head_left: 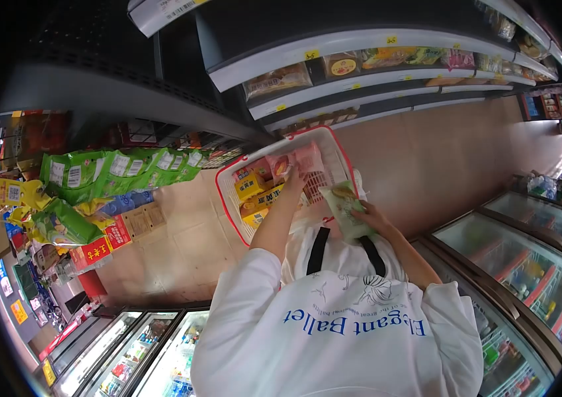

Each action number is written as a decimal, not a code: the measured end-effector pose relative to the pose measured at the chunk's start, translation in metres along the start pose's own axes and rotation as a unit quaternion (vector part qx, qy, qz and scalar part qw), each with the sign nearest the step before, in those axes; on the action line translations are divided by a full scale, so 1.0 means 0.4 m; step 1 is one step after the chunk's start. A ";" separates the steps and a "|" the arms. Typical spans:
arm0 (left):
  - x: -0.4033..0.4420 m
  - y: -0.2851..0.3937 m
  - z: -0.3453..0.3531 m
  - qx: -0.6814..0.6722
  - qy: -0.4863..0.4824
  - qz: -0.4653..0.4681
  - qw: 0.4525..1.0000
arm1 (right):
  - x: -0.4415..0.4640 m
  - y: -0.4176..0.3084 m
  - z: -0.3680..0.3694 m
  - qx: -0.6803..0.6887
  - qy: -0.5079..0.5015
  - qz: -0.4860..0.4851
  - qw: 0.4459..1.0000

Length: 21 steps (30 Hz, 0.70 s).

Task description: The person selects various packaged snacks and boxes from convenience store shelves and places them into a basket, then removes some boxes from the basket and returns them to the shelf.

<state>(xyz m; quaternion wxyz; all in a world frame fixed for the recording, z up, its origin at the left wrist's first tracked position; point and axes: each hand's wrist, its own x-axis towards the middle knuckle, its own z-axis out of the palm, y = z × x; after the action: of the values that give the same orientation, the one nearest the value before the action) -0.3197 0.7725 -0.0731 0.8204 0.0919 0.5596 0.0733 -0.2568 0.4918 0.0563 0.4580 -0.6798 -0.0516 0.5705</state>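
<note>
A white basket with a red rim (228, 210) is in front of my body. My left hand (292, 177) is inside it, its fingers closed on a pink package (281, 165); the fingertips are small and partly blurred. Another pink package (308, 157) lies beside it. Yellow boxes (250, 186) and a yellow package with dark lettering (269, 198) sit in the left part of the basket. On the right, outside the basket's edge, my right hand (371, 217) grips a pale green package (345, 206), which is held upright near my chest.
Shelves (387, 38) with packaged bread stand ahead. Green snack bags (122, 173) hang on a rack at the left, above red boxes (99, 250). Glass-doored freezers (525, 264) are at the right and more (142, 351) at the lower left. Tiled floor (426, 159) shows between them.
</note>
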 end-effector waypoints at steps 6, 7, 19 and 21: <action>-0.032 -0.048 0.013 0.020 0.056 -0.012 0.998 | 0.004 -0.022 0.006 -0.021 0.013 -0.014 1.000; -0.035 -0.056 0.008 0.010 0.051 -0.014 0.999 | 0.002 -0.036 0.008 -0.009 0.015 0.003 1.000; -0.112 -0.095 -0.058 -0.096 0.039 0.000 0.995 | 0.027 -0.070 0.012 -0.069 0.008 0.003 0.998; -0.133 -0.090 -0.049 -0.134 0.017 0.012 0.991 | 0.019 -0.084 0.015 -0.058 0.003 0.005 0.998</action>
<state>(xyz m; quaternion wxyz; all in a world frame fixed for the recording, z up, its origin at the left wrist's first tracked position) -0.3566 0.7271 -0.0402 0.8148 -0.0134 0.5572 0.1596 -0.2440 0.5190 0.0742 0.4152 -0.7071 -0.0797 0.5669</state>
